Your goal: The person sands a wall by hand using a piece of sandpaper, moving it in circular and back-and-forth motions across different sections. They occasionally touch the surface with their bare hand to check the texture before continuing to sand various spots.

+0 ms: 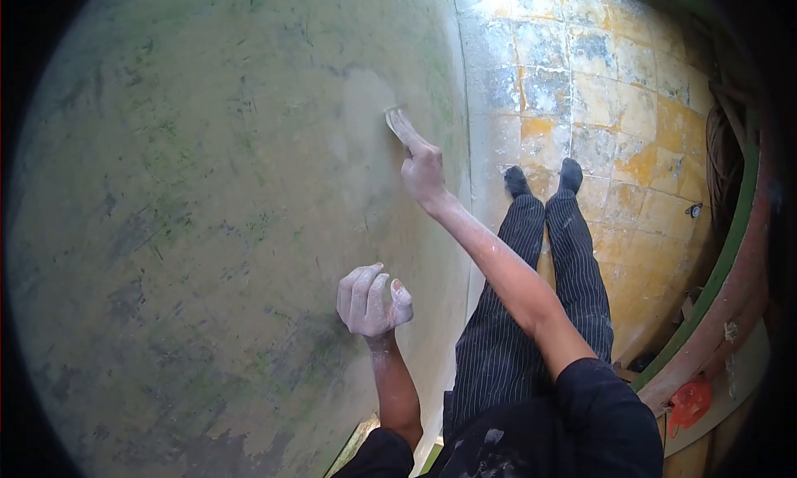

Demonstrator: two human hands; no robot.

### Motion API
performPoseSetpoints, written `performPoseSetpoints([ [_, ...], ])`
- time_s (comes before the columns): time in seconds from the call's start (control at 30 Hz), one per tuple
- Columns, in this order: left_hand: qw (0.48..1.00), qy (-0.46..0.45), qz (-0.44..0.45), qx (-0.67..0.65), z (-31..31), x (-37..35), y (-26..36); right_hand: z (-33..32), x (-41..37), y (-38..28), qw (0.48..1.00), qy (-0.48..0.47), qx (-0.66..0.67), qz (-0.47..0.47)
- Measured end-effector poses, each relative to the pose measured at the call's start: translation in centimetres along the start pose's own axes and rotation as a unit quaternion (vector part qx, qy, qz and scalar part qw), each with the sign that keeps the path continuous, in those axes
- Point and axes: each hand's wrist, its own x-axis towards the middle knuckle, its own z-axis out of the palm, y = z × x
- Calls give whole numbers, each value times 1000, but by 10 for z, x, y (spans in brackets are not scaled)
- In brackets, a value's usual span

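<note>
My right hand (422, 164), coated in pale dust, reaches out to the wall (207, 187) on my left. Its fingers are stretched together around a thin pale sheet (390, 121), like folded sandpaper, seen almost edge-on at the wall surface. Around it the plaster carries a smoother, lighter patch (365, 96). Lower and nearer to my body, my left hand (374, 304) is raised by the wall, also dusty. Its fingers are curled in and the thumb stands beside them, with nothing visible in the grip.
Green and dark stains mark the wall. Below are worn yellow and white floor tiles (598, 100), with my feet (544, 178) close to the wall's base. A curved green-edged rim (706, 304) runs along the right, with a red plastic bag (689, 402) beside it. A small round object (694, 211) lies on the floor.
</note>
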Motion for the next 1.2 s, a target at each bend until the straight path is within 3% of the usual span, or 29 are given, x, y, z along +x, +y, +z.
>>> performPoseSetpoints([
  [0.2, 1000, -6, -5, 14, 1, 3, 4, -1, -19, -74, 986, -31, 53, -158],
  [0.3, 1000, -8, 4, 10, 0, 3, 2, 5, -15, -15, 982, -14, 78, -174],
  [0.37, 1000, -10, 4, 7, 0, 4, 3, 3, -20, 7, 991, 4, 48, -128],
  [0.43, 1000, -17, 2, 16, -1, 5, 4, 1, -39, 19, 998, 8, 35, 48],
  [0.47, 1000, -18, 2, 11, 1, 5, 4, -3, -50, 6, 1000, -4, 20, -4],
  [0.5, 1000, -9, 1, 10, 2, 5, 3, -5, -65, -9, 1000, -3, 17, 1],
  [0.57, 1000, -12, -3, 7, -2, 4, 4, -9, -89, -41, 989, -66, 84, -99],
  [0.67, 1000, 15, 6, 18, -4, 3, 1, -4, -99, -18, 982, -80, 96, -143],
  [0.7, 1000, 16, 6, 20, -5, 2, 1, 14, -114, 24, 990, -27, 115, -79],
  [0.73, 1000, 17, 10, 15, -5, 2, 1, 3, -99, 20, 996, -6, 83, 27],
  [0.83, 1000, 24, 19, 4, -2, 3, 2, 3, -87, 18, 994, 51, 23, 95],
  [0.93, 1000, 24, 16, 10, -2, 2, 1, -5, -113, -35, 990, -47, 101, -81],
  [0.97, 999, 29, 19, 22, -2, 2, 1, -7, -119, -39, 990, -51, 100, -81],
  [1.03, 999, 45, 20, 16, -1, 0, 0, -12, -119, -45, 971, -125, 104, -174],
  [1.1, 998, 61, 27, 9, -1, -2, -1, -4, -108, -10, 973, -100, 106, -180],
  [1.17, 998, 59, 20, 13, -1, -1, 0, 0, -94, 6, 1000, -12, -1, 8],
  [1.2, 998, 60, 23, 11, -2, 0, -1, 1, -94, 10, 1000, -12, 4, 16],
])
